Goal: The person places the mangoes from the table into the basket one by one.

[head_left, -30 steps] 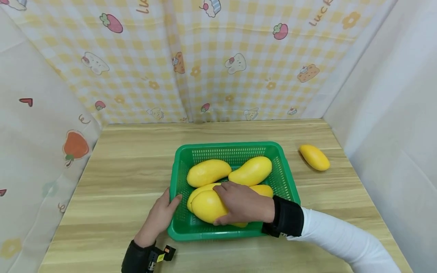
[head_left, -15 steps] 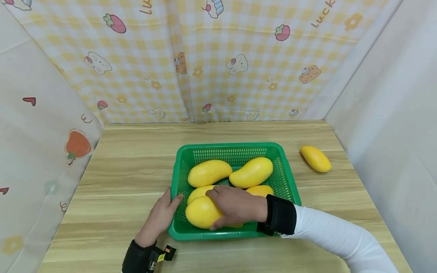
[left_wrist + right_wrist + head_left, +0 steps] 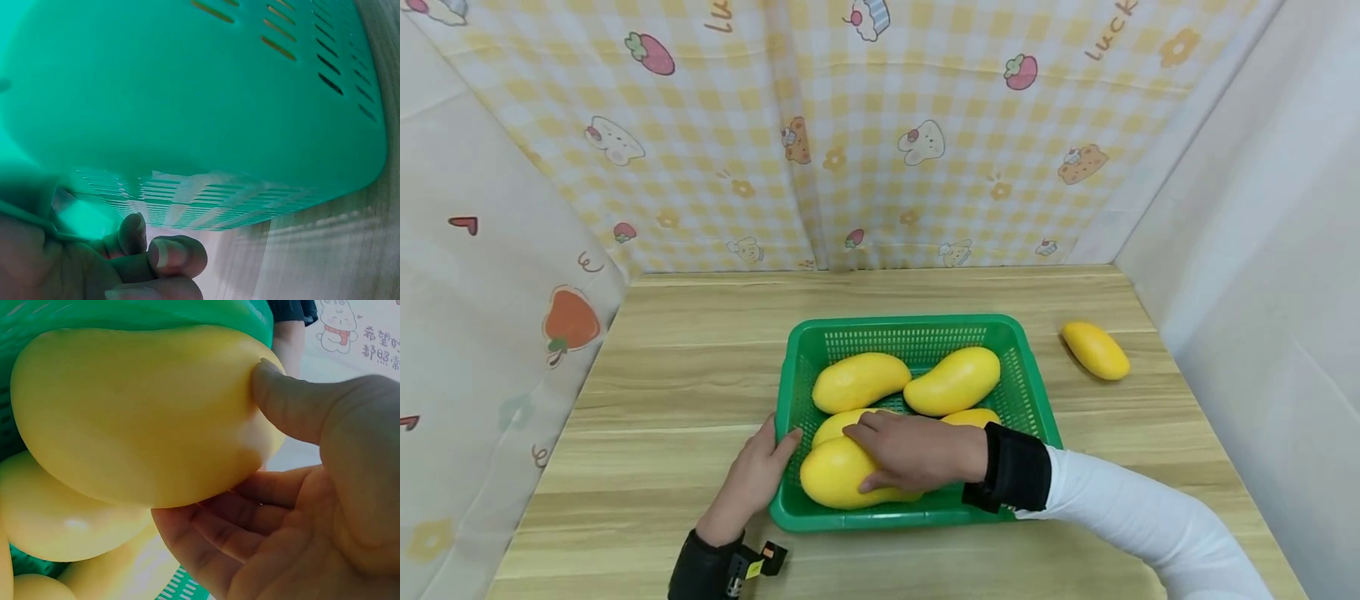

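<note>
A green plastic basket [image 3: 891, 521] with slotted walls stands on the table and holds several yellow mangoes. My left hand [image 3: 751, 471] grips its left rim, thumb over the edge and fingers on the outside; the left wrist view shows those fingers [image 3: 178, 256] bent below the rim. Inside the basket, my right hand [image 3: 917, 452] holds a mango [image 3: 837, 475] at the near left, thumb on one side and fingers on the other. That held mango [image 3: 137, 419] overlaps another mango [image 3: 850, 423] behind it. A further mango [image 3: 972, 417] is partly hidden by the right hand.
Two mangoes lie along the basket's back, one at the left [image 3: 859, 382] and one at the right [image 3: 953, 382]. A lone mango [image 3: 1096, 350] rests on the wooden table [image 3: 662, 375] right of the basket. Printed cloth [image 3: 865, 108] hangs behind the table.
My right hand has moved left and slightly nearer within the basket, bringing the mango down to the near left corner. The left hand has kept its hold on the rim.
</note>
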